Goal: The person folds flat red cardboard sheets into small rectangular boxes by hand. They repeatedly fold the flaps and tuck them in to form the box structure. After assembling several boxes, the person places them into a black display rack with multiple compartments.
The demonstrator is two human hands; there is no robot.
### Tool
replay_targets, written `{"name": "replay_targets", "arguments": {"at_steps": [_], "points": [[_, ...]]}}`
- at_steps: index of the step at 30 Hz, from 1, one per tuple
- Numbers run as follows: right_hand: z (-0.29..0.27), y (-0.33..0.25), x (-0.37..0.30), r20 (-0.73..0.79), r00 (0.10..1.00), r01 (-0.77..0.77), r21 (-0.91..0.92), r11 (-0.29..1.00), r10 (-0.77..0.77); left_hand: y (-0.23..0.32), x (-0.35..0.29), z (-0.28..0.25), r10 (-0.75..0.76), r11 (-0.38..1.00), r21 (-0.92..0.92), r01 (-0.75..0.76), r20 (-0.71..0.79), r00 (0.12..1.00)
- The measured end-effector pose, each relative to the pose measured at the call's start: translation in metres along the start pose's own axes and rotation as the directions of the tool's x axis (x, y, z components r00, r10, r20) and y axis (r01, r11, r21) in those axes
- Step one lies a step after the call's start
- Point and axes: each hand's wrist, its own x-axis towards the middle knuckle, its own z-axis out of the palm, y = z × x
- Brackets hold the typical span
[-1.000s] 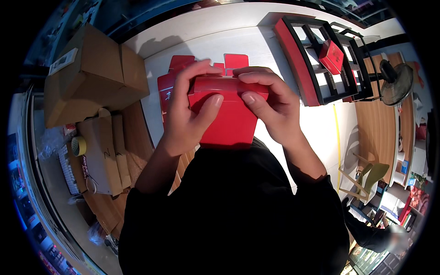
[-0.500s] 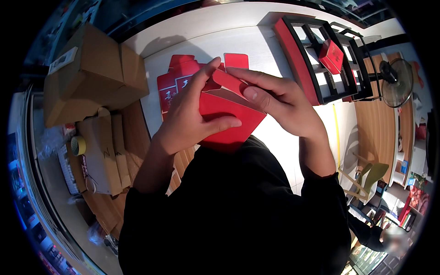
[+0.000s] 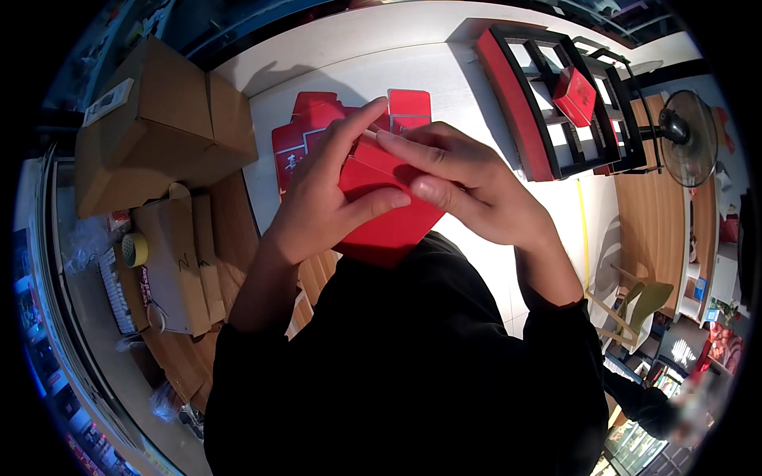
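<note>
Holding red box [image 3: 386, 234], L hand [image 3: 317, 198] part-blkg ctns [image 3: 292, 136]

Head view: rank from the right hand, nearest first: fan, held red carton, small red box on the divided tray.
From the right hand:
1. Red carton: in its grip, to its left.
2. Small red box: up and right, on the divided tray.
3. Fan: farther right, past the tray.
</note>
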Motion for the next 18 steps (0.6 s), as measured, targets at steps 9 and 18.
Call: {"name": "replay_targets", "arguments": {"at_steps": [9,18], "points": [[0.010,0.007,-0.004,-0.159,0.983,0.094,-0.021,0.995,-0.096,-0.010,-0.003,0.011,0.021,0.999,-0.033,-0.025,-0.111,0.994],[0.014,0.026,-0.014,-0.241,0.969,0.111,0.220,0.969,-0.057,-0.005,0.005,0.014,0.121,0.992,-0.018,-0.124,-0.126,0.985]]}}
